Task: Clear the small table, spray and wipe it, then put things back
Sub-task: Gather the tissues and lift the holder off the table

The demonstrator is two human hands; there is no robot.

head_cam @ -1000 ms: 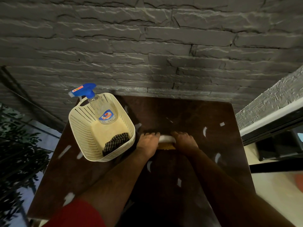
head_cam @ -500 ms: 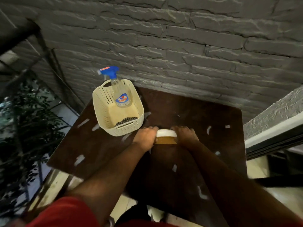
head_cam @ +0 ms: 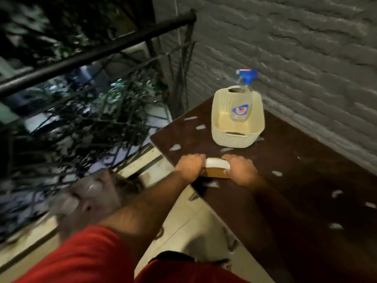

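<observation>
gripping a white-lidded jar (head_cam: 216,168) between left hand (head_cam: 190,166) and right hand (head_cam: 240,170), fingers curled round it

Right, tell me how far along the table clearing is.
Barely begun. Nothing looks done: the dark table carries pale scraps, and the cream basket with the spray bottle sits on it. In hand: left hand and right hand grip a white-rimmed container. Left: basket, spraying, wiping, returning.

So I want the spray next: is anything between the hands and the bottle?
Nothing blocks it. Both hands, left hand and right hand, grip a white-lidded container; the spray bottle stands in the basket just beyond.
</observation>
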